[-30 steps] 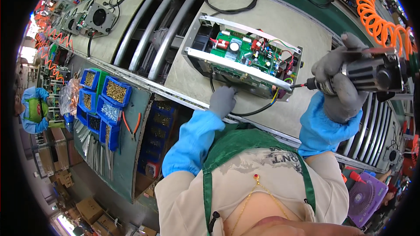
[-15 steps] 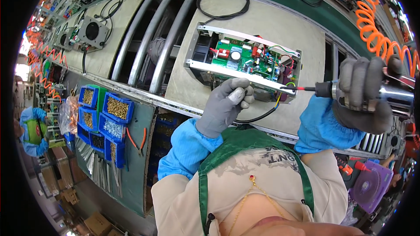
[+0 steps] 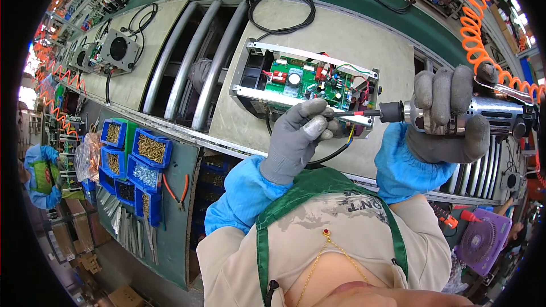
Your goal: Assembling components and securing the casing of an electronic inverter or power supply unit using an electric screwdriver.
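Note:
My right hand (image 3: 446, 116), in a grey glove, is wrapped round a silver air screwdriver (image 3: 503, 119). Its long bit, with a red band, points left along the near rail of an open metal chassis (image 3: 267, 95). My left hand (image 3: 293, 142), gloved as well, has its thumb and fingers pinched together at the bit's tip. Whatever sits between those fingertips is too small or hidden to make out. Inside the chassis lies a green circuit board (image 3: 310, 79) with red and black parts. A yellow-green wire and a black cable come out at its near right.
Blue bins (image 3: 151, 148) of screws stand on a green side table at left, beside red-handled pliers (image 3: 177, 192). Metal rollers (image 3: 219, 62) lie left of the chassis board. A coiled black cable (image 3: 281, 14) rests behind, an orange coiled hose (image 3: 475, 40) hangs at right.
The screwdriver and my right hand have moved left, bringing the bit's tip to my left fingertips. My left hand stays pinched; the view has shifted slightly.

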{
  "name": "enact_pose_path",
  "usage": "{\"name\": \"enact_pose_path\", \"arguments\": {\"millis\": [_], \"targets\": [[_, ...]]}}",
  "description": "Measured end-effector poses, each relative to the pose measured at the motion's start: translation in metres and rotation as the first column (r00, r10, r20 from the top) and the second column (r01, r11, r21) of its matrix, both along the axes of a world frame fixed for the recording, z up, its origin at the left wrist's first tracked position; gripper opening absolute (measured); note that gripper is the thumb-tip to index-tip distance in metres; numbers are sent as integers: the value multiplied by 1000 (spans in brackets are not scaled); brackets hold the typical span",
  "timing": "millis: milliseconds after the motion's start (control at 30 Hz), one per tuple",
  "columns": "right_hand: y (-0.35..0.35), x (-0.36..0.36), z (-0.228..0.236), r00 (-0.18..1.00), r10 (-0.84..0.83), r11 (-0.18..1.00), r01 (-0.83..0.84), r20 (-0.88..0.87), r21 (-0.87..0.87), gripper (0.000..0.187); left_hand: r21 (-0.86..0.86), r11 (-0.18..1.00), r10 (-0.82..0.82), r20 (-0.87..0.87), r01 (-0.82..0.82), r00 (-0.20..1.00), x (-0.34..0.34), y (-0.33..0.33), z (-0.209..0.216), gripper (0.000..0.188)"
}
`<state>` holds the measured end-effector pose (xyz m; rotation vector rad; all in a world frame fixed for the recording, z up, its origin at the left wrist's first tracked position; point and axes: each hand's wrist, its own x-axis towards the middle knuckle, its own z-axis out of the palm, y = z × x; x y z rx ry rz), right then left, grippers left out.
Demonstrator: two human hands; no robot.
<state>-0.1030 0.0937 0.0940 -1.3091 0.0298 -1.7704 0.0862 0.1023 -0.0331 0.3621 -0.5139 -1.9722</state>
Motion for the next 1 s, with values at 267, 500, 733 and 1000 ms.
{"name": "enact_pose_path", "arguments": {"millis": [267, 500, 733, 1000], "targets": [[-2, -4, -3, 998, -39, 999, 39, 41, 2, 59, 61, 998, 25, 74, -30, 997, -4, -5, 3, 31], [-7, -5, -8, 1000, -25, 1000, 25, -16, -10, 57, 25, 998, 48, 73, -50, 996, -5, -6, 0, 30], [-8, -4, -10, 999, -33, 999, 33, -4, -4, 56, -21, 995, 104, 51, -103, 993, -9, -7, -4, 29], [-18, -4, -12, 997, -46, 998, 43, 59, 45, 53, -7, 999, 48, 265, -47, 963, -2, -14, 13, 30]]}}
